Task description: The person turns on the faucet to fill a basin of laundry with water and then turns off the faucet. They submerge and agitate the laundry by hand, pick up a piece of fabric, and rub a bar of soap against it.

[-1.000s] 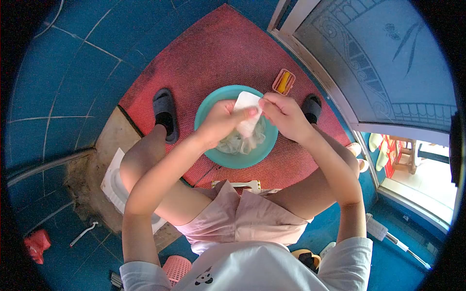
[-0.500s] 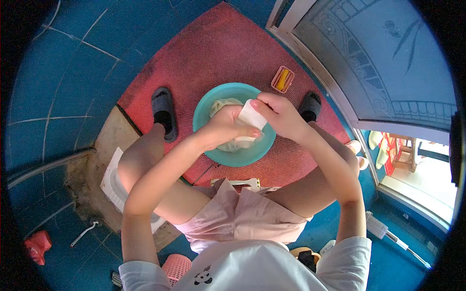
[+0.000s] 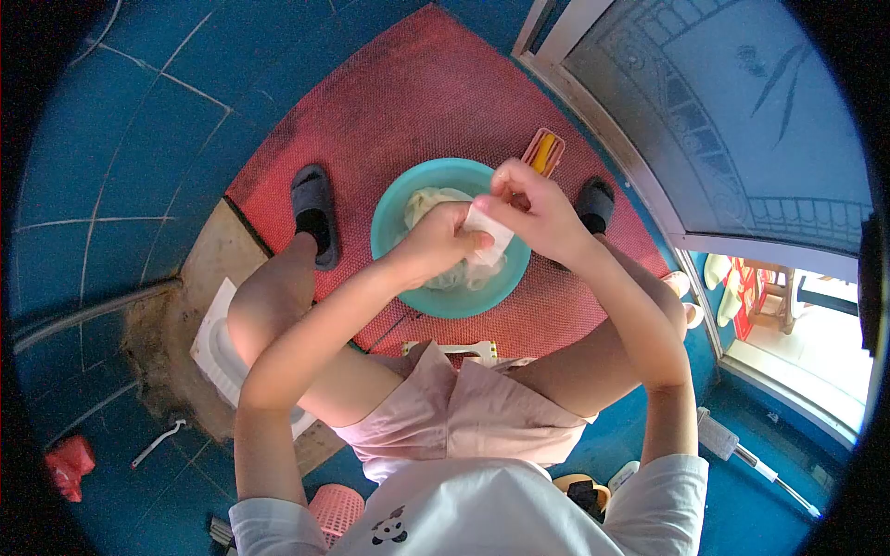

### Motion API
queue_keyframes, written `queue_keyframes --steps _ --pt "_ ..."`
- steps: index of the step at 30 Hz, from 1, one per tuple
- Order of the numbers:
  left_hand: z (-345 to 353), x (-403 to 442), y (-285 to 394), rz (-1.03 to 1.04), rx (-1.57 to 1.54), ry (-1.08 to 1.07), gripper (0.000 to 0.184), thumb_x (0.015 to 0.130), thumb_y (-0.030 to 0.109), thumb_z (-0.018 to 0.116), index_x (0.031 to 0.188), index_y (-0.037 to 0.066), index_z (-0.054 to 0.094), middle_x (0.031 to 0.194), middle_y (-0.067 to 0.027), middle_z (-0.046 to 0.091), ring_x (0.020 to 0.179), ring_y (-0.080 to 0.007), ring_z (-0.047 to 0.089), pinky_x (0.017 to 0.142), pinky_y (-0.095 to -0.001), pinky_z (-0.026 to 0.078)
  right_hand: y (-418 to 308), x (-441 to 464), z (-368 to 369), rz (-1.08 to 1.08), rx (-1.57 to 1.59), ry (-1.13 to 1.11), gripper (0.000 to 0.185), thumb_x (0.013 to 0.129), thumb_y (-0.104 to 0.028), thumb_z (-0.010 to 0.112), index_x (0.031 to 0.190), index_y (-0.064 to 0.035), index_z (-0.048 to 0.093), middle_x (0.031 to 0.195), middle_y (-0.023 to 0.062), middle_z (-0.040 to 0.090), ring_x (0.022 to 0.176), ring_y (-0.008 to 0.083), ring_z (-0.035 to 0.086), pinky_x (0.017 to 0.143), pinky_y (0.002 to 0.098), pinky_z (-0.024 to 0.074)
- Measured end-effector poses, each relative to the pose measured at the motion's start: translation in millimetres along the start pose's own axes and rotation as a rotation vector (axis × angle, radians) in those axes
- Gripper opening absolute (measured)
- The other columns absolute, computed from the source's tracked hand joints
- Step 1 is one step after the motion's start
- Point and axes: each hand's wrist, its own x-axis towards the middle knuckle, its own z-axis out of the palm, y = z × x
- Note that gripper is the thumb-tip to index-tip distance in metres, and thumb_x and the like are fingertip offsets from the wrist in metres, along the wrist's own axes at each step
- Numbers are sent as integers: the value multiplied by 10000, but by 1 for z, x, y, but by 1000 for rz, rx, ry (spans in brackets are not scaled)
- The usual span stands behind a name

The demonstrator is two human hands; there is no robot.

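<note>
A small piece of white cloth is stretched between my two hands above a turquoise basin. My left hand is closed on its left side, the thumb pressed over the front. At the upper right edge of the cloth, my right hand grips it with curled fingers. Inside the basin, below my hands, lies pale bunched cloth, partly hidden by my left hand.
The basin stands on a red textured mat. Just beyond my right hand is a pink soap dish holding a yellow bar. Slippered feet flank the basin. A pink basket and a long-handled brush are nearby.
The white cloth has tilted and its visible part looks narrower. My right hand has turned slightly, its fingers more curled. My left hand keeps its hold.
</note>
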Motion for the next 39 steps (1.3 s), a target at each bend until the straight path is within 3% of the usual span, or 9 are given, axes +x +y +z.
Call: queue_keyframes --steps 1,6,13,16,19,25,28,31,39 --pt "-2 0 2 -2 -1 2 195 843 165 507 836 -16 579 728 -3 581 644 -94 543 608 -249 446 -4 -1 0 -10 -14 -38 117 816 -130 555 770 -43 490 633 -19 450 588 36 428 508 196 348" --pt "-4 1 6 -218 357 -128 197 839 137 495 987 18 544 845 -6 588 815 -99 537 713 -239 426 18 1 2 -80 -14 -106 95 804 -89 557 793 -36 479 643 -9 461 585 52 446 514 209 368" --pt "4 -3 -14 -80 1 3 199 855 132 462 1008 22 527 873 -21 577 794 -101 534 714 -238 423 13 1 0 -121 -98 82 100 811 -85 543 784 -17 475 664 38 504 578 61 456 527 233 385" --pt "-2 -2 -11 -129 11 -148 220 858 142 461 1034 18 507 898 -26 561 795 -96 524 723 -241 425 15 2 -2 -174 -105 157 146 812 -117 553 729 -22 478 633 29 482 566 59 434 508 226 366" --pt "1 0 -10 -56 80 15 200 854 163 475 867 -15 565 727 -29 566 632 -82 509 562 -236 406 3 0 -8 40 -323 71 265 811 -252 546 689 -19 521 604 104 526 513 170 520 491 274 396" --pt "0 8 3 -84 76 218 308 875 266 464 708 36 582 609 31 537 513 -46 460 459 -203 354 24 6 11 186 187 94 354 836 -373 499 773 -38 593 635 58 562 604 76 509 533 238 398" --pt "-4 12 6 -83 -12 269 273 875 252 464 768 26 573 648 21 535 556 -49 468 486 -212 379 9 -2 18 256 475 -48 311 834 -349 512 879 -51 590 678 24 575 632 79 515 578 233 412" --pt "-8 17 1 97 -191 319 241 876 239 463 833 19 553 704 -3 533 611 -61 488 522 -218 404 18 -7 31 96 235 -150 290 835 -312 521 937 -44 566 716 12 576 646 77 517 602 235 422" --pt "-2 5 21 -33 -394 171 253 885 251 444 961 25 526 834 -14 560 754 -70 518 693 -223 431 4 1 23 -2 323 171 179 860 -172 480 891 -16 563 680 14 549 573 62 487 528 223 409"
